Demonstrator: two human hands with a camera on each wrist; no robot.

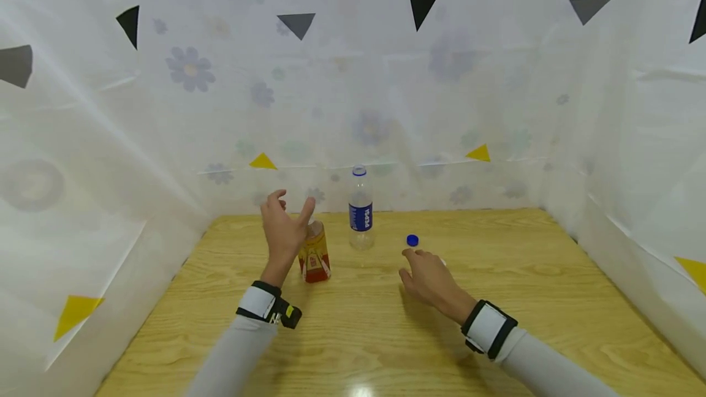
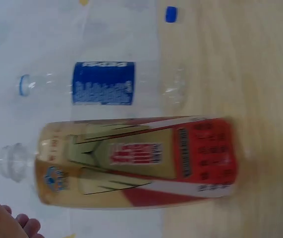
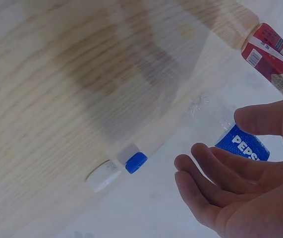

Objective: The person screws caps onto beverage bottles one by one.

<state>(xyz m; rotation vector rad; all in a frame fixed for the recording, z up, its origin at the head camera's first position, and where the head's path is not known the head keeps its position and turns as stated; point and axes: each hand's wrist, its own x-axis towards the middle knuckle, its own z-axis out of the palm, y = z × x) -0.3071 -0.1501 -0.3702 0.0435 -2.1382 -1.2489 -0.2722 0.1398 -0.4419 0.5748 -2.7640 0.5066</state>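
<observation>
A clear bottle with a red and yellow label (image 1: 315, 256) stands upright on the table, its bare neck showing without a cap in the left wrist view. Beside its top is my left hand (image 1: 283, 231), thumb and fingers spread and holding nothing. Behind and to the right stands an uncapped clear Pepsi bottle (image 1: 361, 218) with a blue label. My right hand (image 1: 434, 279) hovers over the table with relaxed, slightly bent fingers and nothing in them. Just beyond its fingertips lies a blue cap (image 1: 412, 240). A white cap (image 3: 103, 176) lies near the blue one, mostly hidden by this hand in the head view.
The wooden table (image 1: 353, 336) is enclosed at the back and sides by a pale flowered curtain (image 1: 353, 90). Black, grey and yellow triangles are on the curtain. Each wrist wears a strap, and a small camera (image 1: 290, 314) shows on the left one.
</observation>
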